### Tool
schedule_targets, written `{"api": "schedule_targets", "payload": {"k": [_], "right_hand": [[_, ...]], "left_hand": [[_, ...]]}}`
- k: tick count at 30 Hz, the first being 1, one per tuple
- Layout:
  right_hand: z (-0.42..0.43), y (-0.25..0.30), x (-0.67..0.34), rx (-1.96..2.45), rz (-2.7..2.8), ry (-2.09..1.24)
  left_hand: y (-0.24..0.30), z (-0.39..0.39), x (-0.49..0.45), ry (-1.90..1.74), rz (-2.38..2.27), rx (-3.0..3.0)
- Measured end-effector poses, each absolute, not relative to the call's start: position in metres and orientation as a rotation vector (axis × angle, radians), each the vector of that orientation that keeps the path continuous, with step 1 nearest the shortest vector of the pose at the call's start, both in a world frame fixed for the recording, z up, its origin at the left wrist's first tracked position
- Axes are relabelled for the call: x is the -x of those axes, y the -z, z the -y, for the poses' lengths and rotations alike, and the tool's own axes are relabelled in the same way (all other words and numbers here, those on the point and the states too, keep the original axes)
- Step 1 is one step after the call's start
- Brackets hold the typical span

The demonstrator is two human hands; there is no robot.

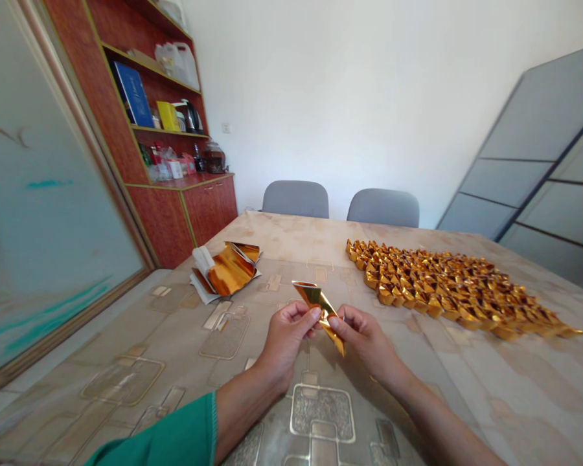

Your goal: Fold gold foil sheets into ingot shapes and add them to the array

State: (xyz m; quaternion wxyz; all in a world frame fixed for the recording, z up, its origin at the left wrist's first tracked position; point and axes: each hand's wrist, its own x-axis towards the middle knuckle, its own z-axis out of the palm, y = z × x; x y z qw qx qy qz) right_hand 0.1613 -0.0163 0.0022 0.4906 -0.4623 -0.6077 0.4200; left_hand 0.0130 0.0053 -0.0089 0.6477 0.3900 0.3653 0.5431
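My left hand [287, 338] and my right hand [364, 341] pinch a folded sheet of gold foil paper [318, 309] between them above the table, with one corner hanging below my right fingers. To the left lies a loose pile of gold foil sheets [232, 269] on white paper [200, 272]. To the right, many folded gold foil ingots [447, 288] stand in close rows on the patterned tablecloth [282, 239], well apart from both hands.
Two grey chairs [295, 199] stand beyond the table's far edge. A red-brown wooden cabinet [175, 213] with cluttered shelves is at the back left. A glass door [43, 194] runs along the left, and framed glass panels [529, 175] lean at the right.
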Motion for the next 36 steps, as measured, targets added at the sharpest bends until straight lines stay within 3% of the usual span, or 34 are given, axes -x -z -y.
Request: {"api": "schedule_targets", "payload": {"k": [20, 36], "right_hand": [[0.016, -0.002, -0.175, 1.150, 1.626, -0.884], [0.017, -0.016, -0.186, 0.914, 2.012, -0.473]], "left_hand": [[0.002, -0.010, -0.008, -1.283, -0.861, -0.867], [-0.003, -0.002, -0.006, -0.918, -0.705, -0.638]]}}
